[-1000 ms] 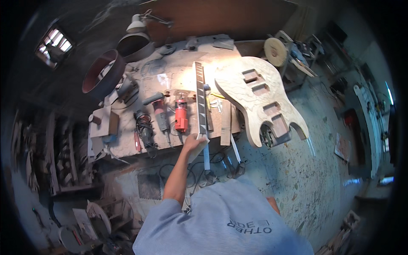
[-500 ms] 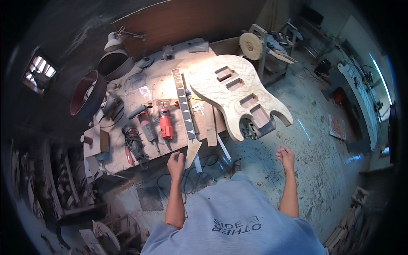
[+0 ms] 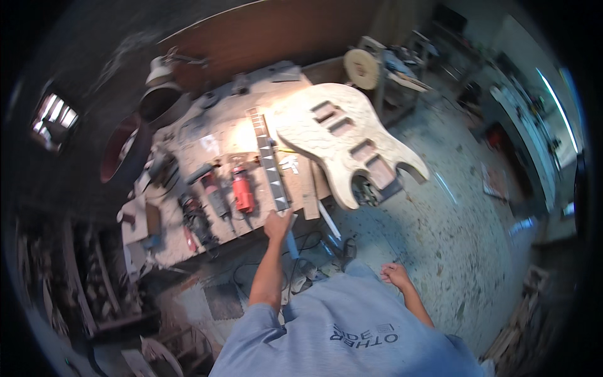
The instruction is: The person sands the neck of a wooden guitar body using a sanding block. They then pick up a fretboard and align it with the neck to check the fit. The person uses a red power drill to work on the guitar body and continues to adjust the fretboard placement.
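My left hand [image 3: 277, 225] is closed around the headstock end of a guitar neck, covering most of the headstock. The neck [image 3: 270, 164] lies on the workbench, its dark fretboard marked with pale triangular inlays. To its right, a pale wooden guitar body [image 3: 344, 139] with several rectangular cavities rests at the bench's right end, its horned end jutting past the edge. My right hand [image 3: 394, 274] hangs over the floor near my shirt, its fingers loosely curled with nothing visible in them.
Left of the neck, a red power tool [image 3: 242, 193] and a grey-and-red grinder [image 3: 215, 191] lie on the workbench [image 3: 229, 135]. A ruler-like strip [image 3: 329, 220] overhangs the front edge. A lamp [image 3: 159, 72] stands behind. Cables [image 3: 248, 267] run across the floor below.
My left hand has moved forward and right, taking hold of the neck's headstock. My right hand has come down and left, closer to my body. The view has shifted slightly.
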{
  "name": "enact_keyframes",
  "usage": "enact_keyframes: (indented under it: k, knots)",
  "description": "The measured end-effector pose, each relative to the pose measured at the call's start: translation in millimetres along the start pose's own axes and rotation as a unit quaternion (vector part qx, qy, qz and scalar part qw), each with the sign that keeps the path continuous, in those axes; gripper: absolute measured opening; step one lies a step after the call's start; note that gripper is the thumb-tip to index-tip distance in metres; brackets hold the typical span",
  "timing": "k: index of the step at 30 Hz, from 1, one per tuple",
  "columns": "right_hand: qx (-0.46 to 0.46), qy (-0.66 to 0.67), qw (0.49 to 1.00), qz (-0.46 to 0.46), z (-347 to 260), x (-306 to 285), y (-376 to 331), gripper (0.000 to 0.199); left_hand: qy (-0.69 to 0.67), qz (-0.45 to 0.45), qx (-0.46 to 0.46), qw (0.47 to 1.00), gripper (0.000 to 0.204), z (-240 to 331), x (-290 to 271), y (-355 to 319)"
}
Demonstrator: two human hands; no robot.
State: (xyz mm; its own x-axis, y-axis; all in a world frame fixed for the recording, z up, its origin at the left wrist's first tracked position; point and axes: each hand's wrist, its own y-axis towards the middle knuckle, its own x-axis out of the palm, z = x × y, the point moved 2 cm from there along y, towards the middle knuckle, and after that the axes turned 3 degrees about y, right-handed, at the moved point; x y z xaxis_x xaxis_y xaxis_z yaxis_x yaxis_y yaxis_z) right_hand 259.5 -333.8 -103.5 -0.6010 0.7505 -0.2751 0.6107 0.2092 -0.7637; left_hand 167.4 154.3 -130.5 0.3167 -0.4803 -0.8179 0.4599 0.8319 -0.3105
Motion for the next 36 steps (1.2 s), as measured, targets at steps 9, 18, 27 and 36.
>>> enact_keyframes:
  k: [9,18,27,36]
  knots:
    - [-0.046,0.046,0.997,0.048,17.5,-8.0,-17.1,0.033,-0.035,0.014,-0.002,0.999,0.065,7.3,-3.8,7.4]
    - [-0.169,-0.056,0.984,-0.017,-76.9,28.1,-28.3,0.037,-0.194,0.009,0.006,0.981,0.061,6.9,-33.5,15.8]
    - [-0.399,-0.147,0.893,-0.148,-281.0,65.3,-174.1,0.045,-0.312,0.22,0.085,0.92,0.031,48.1,-86.9,-130.6]
    - [-0.693,-0.099,0.712,0.05,-417.2,80.2,-225.7,0.118,-0.284,-0.009,0.424,0.86,0.042,157.3,-90.9,-242.8]
